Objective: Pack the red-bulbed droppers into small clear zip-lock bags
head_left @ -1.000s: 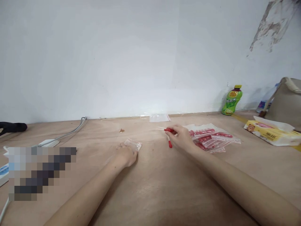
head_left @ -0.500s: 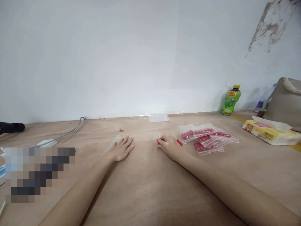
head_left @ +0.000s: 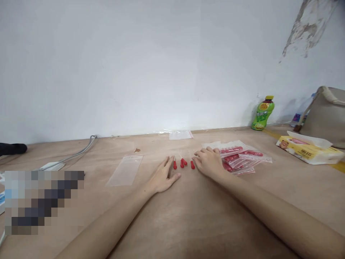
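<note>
Several glass droppers with red rubber bulbs lie loose on the table, bulbs toward me and thin clear tubes pointing away. On their left side is my left hand, open, fingers stretched along the leftmost dropper and thumb apart. My right hand rests to their right, fingers spread and slightly bent, fingertips close to the rightmost dropper; whether they touch it I cannot tell. Left of my left hand a clear zip bag lies flat. Behind my right hand's outer side is a pile of zip bags holding red-bulbed droppers.
Another zip bag lies by the wall. To the right stand a green drink bottle, a yellow tissue pack and a beige bag. A grey cable runs across the left, near a blurred-out patch.
My left hand has moved right, off the flat zip bag, to the droppers. My right hand has shifted right and uncovered the droppers, with its fingers now more spread.
</note>
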Demonstrator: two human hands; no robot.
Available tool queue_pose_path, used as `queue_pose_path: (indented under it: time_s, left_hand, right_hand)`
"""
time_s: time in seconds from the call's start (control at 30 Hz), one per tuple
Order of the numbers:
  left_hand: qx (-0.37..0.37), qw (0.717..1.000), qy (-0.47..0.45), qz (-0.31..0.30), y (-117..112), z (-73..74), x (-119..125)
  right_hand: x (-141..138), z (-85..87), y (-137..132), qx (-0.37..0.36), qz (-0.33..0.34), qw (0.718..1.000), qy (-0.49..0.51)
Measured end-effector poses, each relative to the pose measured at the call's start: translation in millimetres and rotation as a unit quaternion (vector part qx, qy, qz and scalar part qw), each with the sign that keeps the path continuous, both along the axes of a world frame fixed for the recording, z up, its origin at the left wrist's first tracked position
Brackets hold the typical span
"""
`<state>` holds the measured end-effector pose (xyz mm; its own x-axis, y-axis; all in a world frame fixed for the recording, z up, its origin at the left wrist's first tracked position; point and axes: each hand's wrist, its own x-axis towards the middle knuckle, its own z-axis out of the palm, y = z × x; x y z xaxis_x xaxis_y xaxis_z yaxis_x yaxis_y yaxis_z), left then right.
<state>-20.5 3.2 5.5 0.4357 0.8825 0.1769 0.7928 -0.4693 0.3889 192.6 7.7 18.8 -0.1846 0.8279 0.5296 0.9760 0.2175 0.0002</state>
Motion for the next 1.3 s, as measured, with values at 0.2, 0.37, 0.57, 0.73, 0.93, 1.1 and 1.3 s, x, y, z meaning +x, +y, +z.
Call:
queue_pose_path:
  time_s: [0.2,0.37,0.57,0.73,0.93,1.1,1.3]
  left_hand:
    - [0.028,0.998,-0.053,-0.011,15.1,-4.9,24.0]
    - [0.098,0.992,-0.069,-0.040,19.1,-8.5,37.8]
    - [0.118,0.983,-0.131,-0.050,24.9,-16.0,35.5]
    - [0.129,0.979,-0.156,-0.039,28.5,-14.6,31.1]
    - [0.132,0.976,-0.173,-0.008,26.7,-11.8,27.0]
    - [0.125,0.978,-0.168,-0.024,23.0,-13.1,26.4]
    - [0.124,0.978,-0.165,-0.042,25.1,-16.1,26.2]
  right_hand:
    - [22.3,-3.0,-14.0,0.001,0.018,0.997,-0.072]
    - [20.5,-8.6,-17.6,0.001,0.022,0.995,-0.094]
    - [20.1,-10.4,-13.8,0.030,0.009,0.998,-0.059]
    - [7.0,-1.1,-4.7,0.079,-0.009,0.996,0.036]
    - [-22.0,-2.2,5.5,0.092,0.027,0.994,0.059]
    - [-27.7,-13.9,-0.7,0.036,0.053,0.997,0.047]
    - [-16.1,-20.9,1.9,-0.044,0.042,0.980,0.187]
